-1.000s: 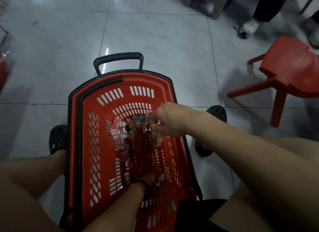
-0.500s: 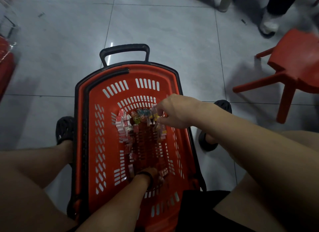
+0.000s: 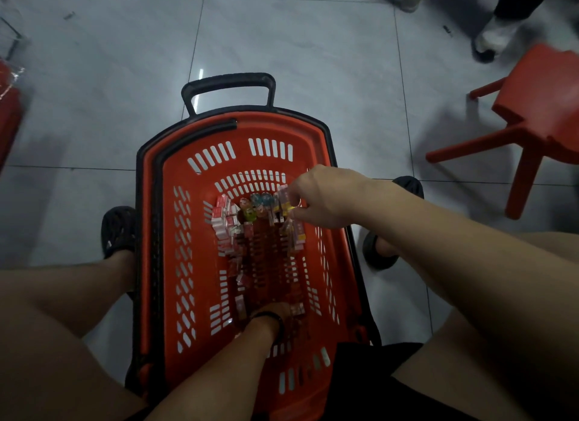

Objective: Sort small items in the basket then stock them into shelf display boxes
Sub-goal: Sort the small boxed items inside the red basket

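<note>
A red slotted basket (image 3: 175, 264) with a black handle stands on the floor between my legs. Several small packaged items lie along its bottom: red-and-white packets (image 3: 224, 220) at the left, colourful clear ones (image 3: 257, 204) at the far end, pink ones (image 3: 297, 235) at the right. My right hand (image 3: 326, 198) reaches over the far right of the basket and pinches a small clear packet with a yellow bit. My left hand (image 3: 272, 311) is deep in the near end of the basket among the items. Its fingers are hidden behind the wrist.
A red plastic chair (image 3: 539, 129) stands at the right on the grey tiled floor. Another person's white shoe (image 3: 492, 38) is at the top right. A red object (image 3: 7, 116) sits at the left edge. My black sandals flank the basket.
The view has shifted a little, so the basket sits lower in frame. My right hand stays at the far right pile, now holding a packet slightly raised. The left hand stays put.
</note>
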Tool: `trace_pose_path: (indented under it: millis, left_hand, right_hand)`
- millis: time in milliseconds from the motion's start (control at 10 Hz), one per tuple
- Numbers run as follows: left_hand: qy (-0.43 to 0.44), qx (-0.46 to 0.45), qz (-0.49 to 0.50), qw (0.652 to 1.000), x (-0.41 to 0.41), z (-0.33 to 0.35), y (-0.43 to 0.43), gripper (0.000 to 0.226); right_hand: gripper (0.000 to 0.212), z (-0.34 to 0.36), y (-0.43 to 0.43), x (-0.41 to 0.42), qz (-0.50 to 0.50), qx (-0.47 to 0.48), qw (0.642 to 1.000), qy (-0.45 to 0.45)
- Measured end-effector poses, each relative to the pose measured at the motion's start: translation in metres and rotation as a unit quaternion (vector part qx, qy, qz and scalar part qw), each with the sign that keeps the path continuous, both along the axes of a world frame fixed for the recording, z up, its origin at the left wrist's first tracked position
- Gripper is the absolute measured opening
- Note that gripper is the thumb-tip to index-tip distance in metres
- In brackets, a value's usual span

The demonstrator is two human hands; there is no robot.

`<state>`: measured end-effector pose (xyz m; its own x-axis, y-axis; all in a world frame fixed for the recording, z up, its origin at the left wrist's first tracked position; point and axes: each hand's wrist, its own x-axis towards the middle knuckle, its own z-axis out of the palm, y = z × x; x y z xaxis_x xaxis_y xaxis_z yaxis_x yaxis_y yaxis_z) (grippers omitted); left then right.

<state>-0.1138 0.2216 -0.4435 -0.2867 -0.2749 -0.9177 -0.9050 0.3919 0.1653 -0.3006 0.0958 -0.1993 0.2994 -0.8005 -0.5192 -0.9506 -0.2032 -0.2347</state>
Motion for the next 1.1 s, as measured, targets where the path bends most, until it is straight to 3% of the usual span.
trace_pose_path:
  millis: [200,400,600,700,800,900,1100]
  left_hand:
    - [0.015,0.006,-0.053,0.998,-0.005,-0.009,0.008,0.053]
    - [-0.003,0.01,0.02,1.0,-0.006,-0.021,0.009,0.05]
    - [-0.007,0.006,-0.013,1.0,-0.005,-0.007,0.001,0.053]
    - [0.008,0.001,0.075,0.997,-0.001,0.015,-0.018,0.06]
    - [0.076,0.02,0.197,0.977,0.005,0.043,-0.043,0.031]
    - [0.197,-0.029,0.333,0.922,0.011,0.087,-0.074,0.028]
    - [0.384,-0.114,0.408,0.82,0.037,0.186,-0.117,0.049]
  right_hand:
    - [0.033,-0.004,0.0,-0.001,0.0,-0.007,1.0,0.001]
    - [0.031,-0.002,-0.001,0.001,-0.002,0.001,1.0,0.001]
    - [0.031,-0.002,-0.002,-0.002,-0.001,0.01,1.0,-0.004]
    - [0.031,-0.001,-0.005,-0.003,-0.005,0.018,1.0,-0.01]
    - [0.032,0.007,-0.009,-0.003,-0.011,0.008,0.999,-0.031]
    - [0.036,0.017,-0.01,-0.002,-0.029,-0.022,0.997,-0.064]
    - [0.032,0.028,-0.008,0.009,-0.106,-0.038,0.983,-0.142]
